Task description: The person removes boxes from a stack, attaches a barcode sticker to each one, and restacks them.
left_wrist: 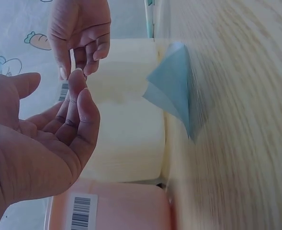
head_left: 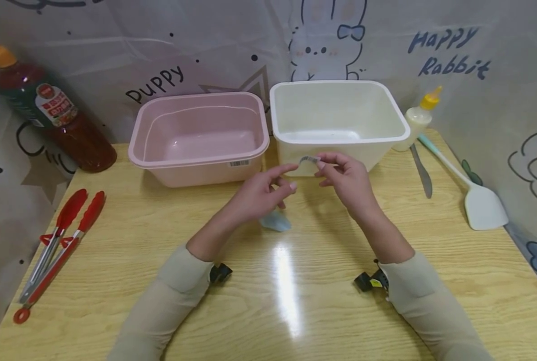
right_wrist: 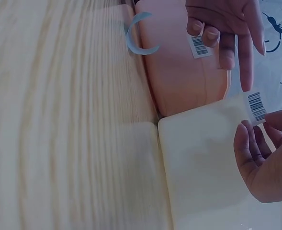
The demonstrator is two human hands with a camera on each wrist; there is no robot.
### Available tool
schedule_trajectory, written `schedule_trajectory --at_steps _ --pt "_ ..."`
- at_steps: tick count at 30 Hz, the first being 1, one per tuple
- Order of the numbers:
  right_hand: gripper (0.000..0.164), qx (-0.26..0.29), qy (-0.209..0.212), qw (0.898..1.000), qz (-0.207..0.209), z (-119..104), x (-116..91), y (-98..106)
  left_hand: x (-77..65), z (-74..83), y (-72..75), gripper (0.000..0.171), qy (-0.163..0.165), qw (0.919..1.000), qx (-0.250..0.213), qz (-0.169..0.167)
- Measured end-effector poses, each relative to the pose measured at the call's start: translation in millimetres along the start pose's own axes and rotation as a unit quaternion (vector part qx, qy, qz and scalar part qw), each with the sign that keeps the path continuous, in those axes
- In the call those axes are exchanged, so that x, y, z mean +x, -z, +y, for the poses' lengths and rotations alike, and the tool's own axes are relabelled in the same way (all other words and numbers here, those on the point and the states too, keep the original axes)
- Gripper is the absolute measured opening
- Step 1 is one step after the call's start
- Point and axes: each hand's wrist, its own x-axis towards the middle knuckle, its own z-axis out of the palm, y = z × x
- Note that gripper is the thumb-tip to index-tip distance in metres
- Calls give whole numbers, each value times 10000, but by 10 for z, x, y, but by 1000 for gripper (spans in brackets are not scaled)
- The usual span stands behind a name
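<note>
In the head view my right hand (head_left: 347, 183) pinches a small barcode sticker (head_left: 309, 160) by its right end. The sticker bends slightly in front of the white bin (head_left: 331, 141); whether it touches the wall cannot be told. My left hand (head_left: 261, 195) has its index finger stretched toward the sticker's left end. In the right wrist view that fingertip is at or very near the edge of the sticker (right_wrist: 256, 106). A curled light-blue slip (head_left: 275, 221) lies on the table below the left hand. Another barcode label (head_left: 239, 163) is on the pink bin (head_left: 196, 173).
Red-handled tongs (head_left: 61, 245) lie at the left, below a sauce bottle (head_left: 56, 110). Right of the white bin are a yellow-capped squeeze bottle (head_left: 417, 120), a knife (head_left: 422, 170) and a white spatula (head_left: 485, 207). Printed cloth hangs behind the wooden table (head_left: 322, 301).
</note>
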Motion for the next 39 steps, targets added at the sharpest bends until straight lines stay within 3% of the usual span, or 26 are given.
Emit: schedule_trajectory --at_steps 20,39 --pt "36 -455 43 9987 -230 39 8 -12 163 15 -30 60 375 9983 -440 69" --pt "37 -548 146 9983 -158 21 13 4 187 49 -17 60 429 9978 -469 193"
